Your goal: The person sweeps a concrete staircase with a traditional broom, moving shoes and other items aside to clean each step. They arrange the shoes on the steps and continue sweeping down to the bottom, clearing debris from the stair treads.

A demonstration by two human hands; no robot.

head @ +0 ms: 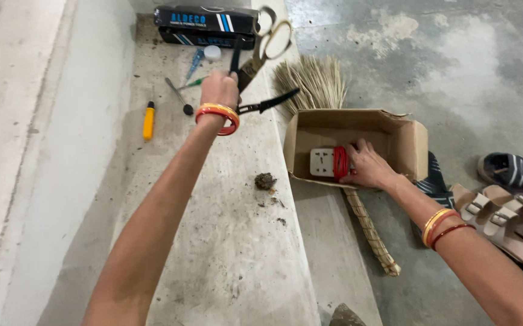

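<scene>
A black-handled plier is held closed in the grip of the left hand above the concrete surface. The right hand, fingers curled, rests on a white socket with red wire inside the cardboard box. The picking-up step seems in hand; next, a careful lift of the socket is probably needed. The surface edge is just right of the left grip; open floor lies beyond the box.

I'm looking at a home's bare entry steps: a grey concrete ledge under my fingers, a straw broom and tan strapped sandals beside them.
</scene>
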